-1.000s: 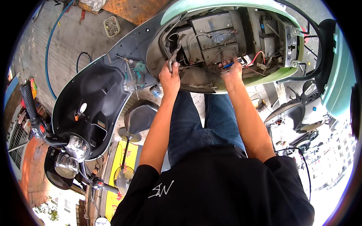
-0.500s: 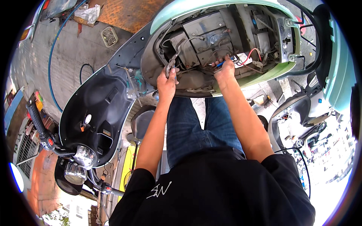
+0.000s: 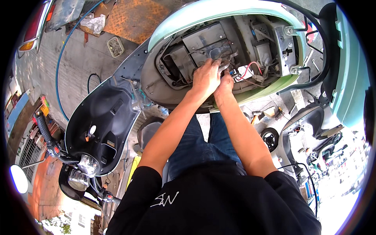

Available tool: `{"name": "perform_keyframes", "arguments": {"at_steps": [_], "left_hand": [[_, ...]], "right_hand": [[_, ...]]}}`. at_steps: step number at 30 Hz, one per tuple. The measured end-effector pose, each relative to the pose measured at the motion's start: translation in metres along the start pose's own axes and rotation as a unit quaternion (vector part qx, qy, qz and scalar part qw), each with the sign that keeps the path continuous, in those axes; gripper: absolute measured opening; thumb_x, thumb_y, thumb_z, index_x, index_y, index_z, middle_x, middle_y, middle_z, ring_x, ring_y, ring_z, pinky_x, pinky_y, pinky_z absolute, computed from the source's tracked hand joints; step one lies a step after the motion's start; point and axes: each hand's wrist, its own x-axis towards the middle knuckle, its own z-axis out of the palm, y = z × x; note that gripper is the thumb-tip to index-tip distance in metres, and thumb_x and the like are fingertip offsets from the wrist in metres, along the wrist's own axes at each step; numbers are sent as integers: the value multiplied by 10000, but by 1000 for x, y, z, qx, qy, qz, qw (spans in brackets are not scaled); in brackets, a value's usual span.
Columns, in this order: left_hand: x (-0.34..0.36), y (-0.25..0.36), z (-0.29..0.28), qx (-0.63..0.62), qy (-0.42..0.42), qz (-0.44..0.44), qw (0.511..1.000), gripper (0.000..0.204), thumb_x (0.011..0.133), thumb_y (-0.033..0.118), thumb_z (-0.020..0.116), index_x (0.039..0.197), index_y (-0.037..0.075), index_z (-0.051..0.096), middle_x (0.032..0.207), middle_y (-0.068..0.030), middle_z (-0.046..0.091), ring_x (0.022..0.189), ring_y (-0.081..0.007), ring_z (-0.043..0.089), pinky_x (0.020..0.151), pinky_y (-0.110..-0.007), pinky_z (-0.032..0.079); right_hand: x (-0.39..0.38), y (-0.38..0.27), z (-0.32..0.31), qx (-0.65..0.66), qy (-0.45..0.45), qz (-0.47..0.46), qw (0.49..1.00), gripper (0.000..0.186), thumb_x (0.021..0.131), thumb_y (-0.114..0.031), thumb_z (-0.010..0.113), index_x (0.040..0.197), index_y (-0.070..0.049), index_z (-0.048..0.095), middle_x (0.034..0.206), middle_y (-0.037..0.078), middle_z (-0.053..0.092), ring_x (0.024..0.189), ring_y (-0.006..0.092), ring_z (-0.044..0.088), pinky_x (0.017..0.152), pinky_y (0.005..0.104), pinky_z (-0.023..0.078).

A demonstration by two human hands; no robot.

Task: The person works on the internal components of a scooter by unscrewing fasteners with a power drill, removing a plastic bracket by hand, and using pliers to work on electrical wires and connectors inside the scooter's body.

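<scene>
An electric scooter's open mint-green body (image 3: 188,15) lies in front of me, with grey battery boxes (image 3: 204,36) and loose wiring inside. My left hand (image 3: 205,78) is closed on metal pliers (image 3: 225,65), reaching over the wires near the compartment's middle. Right beside it, my right hand (image 3: 224,84) is closed around a wire end with a blue part (image 3: 234,72); its fingertips are partly hidden. The two hands nearly touch. A red wire (image 3: 248,67) arches just to the right of them, above a white piece (image 3: 243,74).
The scooter's black front panel (image 3: 100,125) and handlebar grip (image 3: 44,127) stand at left. A blue hose (image 3: 58,74) runs over the floor near a small tray of bits (image 3: 115,46). The raised black seat frame (image 3: 327,47) is at right, with another scooter (image 3: 309,121) below it.
My left hand has moved right with the pliers, from the compartment's left rim to beside my right hand. My right hand has shifted slightly left and down. The whole view has shifted a little.
</scene>
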Motion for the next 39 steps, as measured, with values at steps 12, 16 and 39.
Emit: {"name": "perform_keyframes", "arguments": {"at_steps": [12,16,39], "left_hand": [[39,17,28,37,41,15,998,413,781,135,630,1173,15,573,1009,-169,566,874,-325,634,733,-428,530],[39,18,26,43,20,2,999,413,785,141,622,1176,19,572,1018,-169,567,888,-327,634,736,-427,530],[34,-32,27,16,-28,20,999,536,762,92,610,1284,70,494,1196,-151,526,1061,-339,552,878,-436,487]], "right_hand": [[-4,-3,-4,93,-111,84,986,378,995,-295,339,1224,-44,505,1217,126,550,1129,265,510,997,375,386],[1,-3,-10,103,-162,74,979,384,993,-304,358,1220,-32,505,1207,129,555,1122,268,516,992,379,391],[-2,2,1,-38,39,-14,998,219,963,-280,453,968,-108,587,765,-4,587,641,126,535,542,278,405]]}}
